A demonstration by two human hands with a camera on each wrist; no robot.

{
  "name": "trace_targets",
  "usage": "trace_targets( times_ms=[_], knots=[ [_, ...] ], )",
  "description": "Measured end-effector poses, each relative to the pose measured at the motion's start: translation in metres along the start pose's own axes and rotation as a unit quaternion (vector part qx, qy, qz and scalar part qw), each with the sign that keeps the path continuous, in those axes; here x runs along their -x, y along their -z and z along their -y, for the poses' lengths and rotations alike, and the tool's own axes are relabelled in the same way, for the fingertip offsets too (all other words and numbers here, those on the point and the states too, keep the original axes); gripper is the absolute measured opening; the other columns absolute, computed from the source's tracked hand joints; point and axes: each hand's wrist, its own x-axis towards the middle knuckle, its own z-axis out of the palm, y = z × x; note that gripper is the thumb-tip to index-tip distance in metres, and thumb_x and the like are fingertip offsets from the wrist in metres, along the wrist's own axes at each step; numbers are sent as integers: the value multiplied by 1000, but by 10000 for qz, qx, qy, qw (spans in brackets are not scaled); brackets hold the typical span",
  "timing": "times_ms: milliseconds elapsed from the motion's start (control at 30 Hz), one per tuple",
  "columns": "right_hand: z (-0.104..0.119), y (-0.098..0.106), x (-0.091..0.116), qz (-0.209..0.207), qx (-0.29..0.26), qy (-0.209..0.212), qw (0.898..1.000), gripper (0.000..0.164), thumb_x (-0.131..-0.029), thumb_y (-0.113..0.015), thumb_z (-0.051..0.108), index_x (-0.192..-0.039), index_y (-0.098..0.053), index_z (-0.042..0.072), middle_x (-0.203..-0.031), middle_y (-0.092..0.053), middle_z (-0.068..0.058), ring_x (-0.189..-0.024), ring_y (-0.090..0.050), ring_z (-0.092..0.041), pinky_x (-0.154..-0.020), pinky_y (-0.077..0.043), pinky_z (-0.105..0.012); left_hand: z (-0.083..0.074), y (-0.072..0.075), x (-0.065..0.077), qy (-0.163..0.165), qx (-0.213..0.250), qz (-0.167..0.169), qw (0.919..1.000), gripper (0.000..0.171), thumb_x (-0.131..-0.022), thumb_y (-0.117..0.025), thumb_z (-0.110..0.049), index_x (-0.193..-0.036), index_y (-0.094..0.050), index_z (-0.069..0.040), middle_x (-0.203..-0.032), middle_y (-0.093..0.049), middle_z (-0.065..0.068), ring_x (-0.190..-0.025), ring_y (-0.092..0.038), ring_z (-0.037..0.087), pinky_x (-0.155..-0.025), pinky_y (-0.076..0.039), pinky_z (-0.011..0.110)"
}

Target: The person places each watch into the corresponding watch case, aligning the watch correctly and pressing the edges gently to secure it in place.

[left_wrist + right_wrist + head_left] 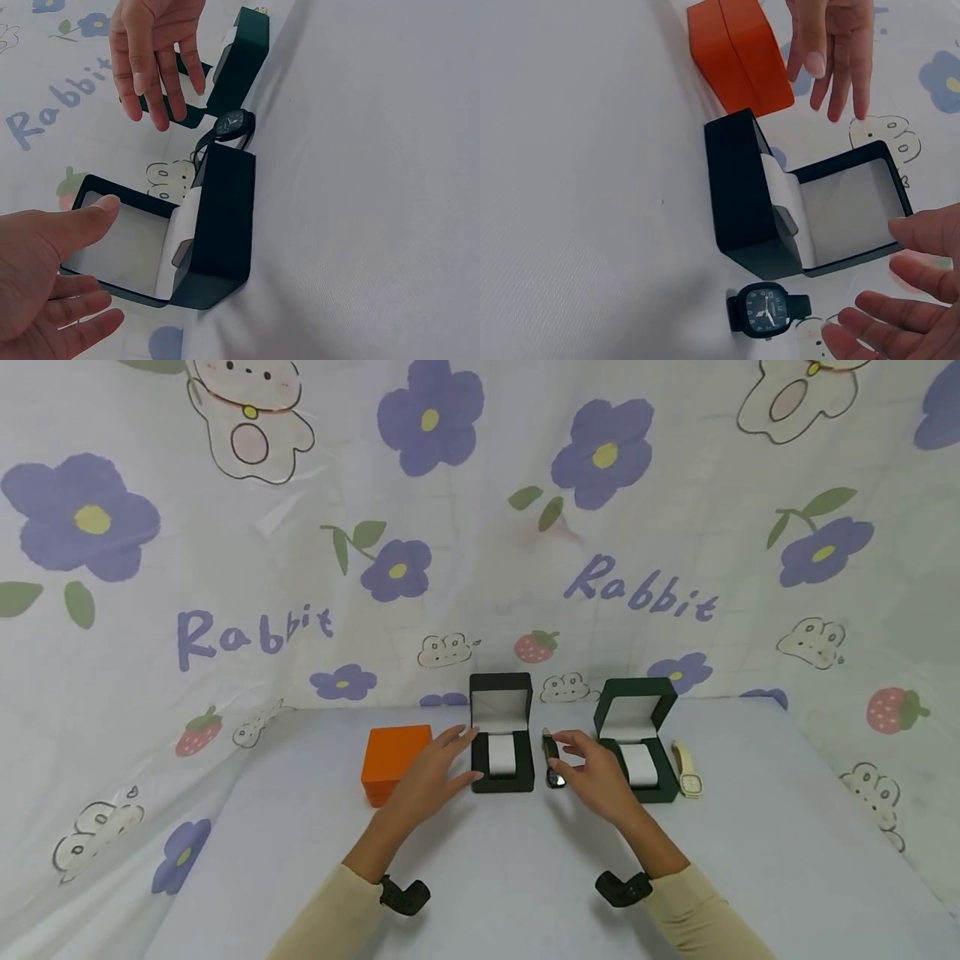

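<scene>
A black watch box [480, 783] stands with its lid up and a white cushion [502, 754] inside. At its left side hovers my left hand [431, 774], fingers spread and holding nothing. To the box's right lies a black watch with a square dial [766, 309]. My right hand [596, 774] reaches over this watch with fingers loosely bent; the right wrist view shows a gap between them. Just right of that hand is a dark green watch box [663, 785], its lid raised too, with a white cushion [638, 765].
A closed orange box [397, 753] sits left of the black box, partly behind my left hand. A cream-strapped watch [687, 770] lies right of the green box. Behind the white table [495, 877] hangs a cloth [480, 610] printed with flowers and rabbits.
</scene>
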Motion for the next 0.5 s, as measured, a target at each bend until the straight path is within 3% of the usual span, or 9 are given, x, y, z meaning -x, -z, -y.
trace_targets(
  times_ms=[200, 500],
  knots=[
    [-3, 0, -1, 104, 185, -211, 9996, 44, -97, -69, 9, -135, -54, -5, -137, -58, -25, -124, -59, -43, -99, -53, -55, 2, -8, -16, -14, -127, 95, 9999, 73, -92, -75, -36, -155, -45, -15, -155, -45, 17, -139, -47, 34, -113, -42, 50],
    [-8, -6, -1, 234, 537, -678, 9960, 50, -95, -69, 10, -138, -50, -6, -126, -62, -29, -117, -62, -43, -96, -53, -56, 4, -18, -26, 150, -155, 340, 9992, 75, -90, -78, -33, -154, -45, -14, -151, -47, 16, -135, -51, 32, -110, -45, 47]
  ],
)
